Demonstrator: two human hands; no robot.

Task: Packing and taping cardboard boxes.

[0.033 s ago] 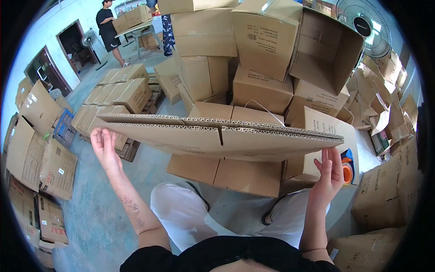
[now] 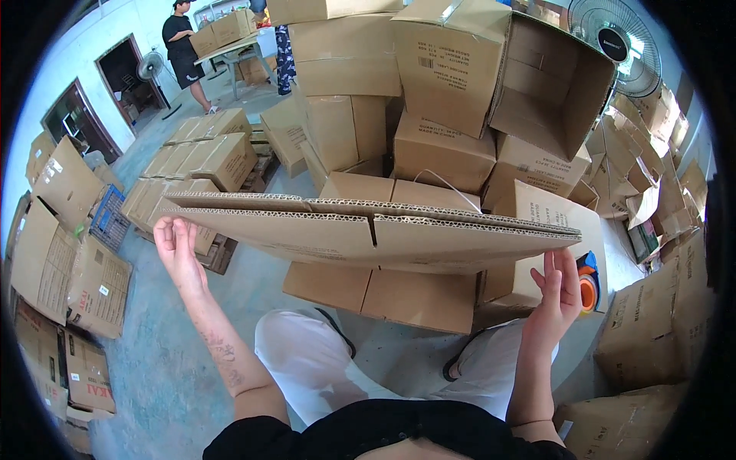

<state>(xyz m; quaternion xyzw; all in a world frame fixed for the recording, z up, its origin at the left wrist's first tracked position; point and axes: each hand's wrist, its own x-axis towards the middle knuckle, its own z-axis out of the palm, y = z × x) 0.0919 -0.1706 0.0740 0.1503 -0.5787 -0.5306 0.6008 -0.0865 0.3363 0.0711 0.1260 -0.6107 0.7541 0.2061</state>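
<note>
Flattened carton (image 2: 307,239) spanning hand to hand, slit edge up, over a brown box (image 2: 418,299)! Left hand (image 2: 180,257): fingers bunched, tips at its left corner. Right hand (image 2: 556,295): fingers loosely curled, tips at its right corner. Pinched? Can't tell. Tape dispenser (image 2: 588,284) just beside.

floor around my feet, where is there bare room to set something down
The widest bare floor lies between the left forearm and the cartons along the left edge. A smaller patch shows between the white trouser legs. Crowded: ahead, stacked cartons beyond the flattened carton; right, more cartons.
</note>
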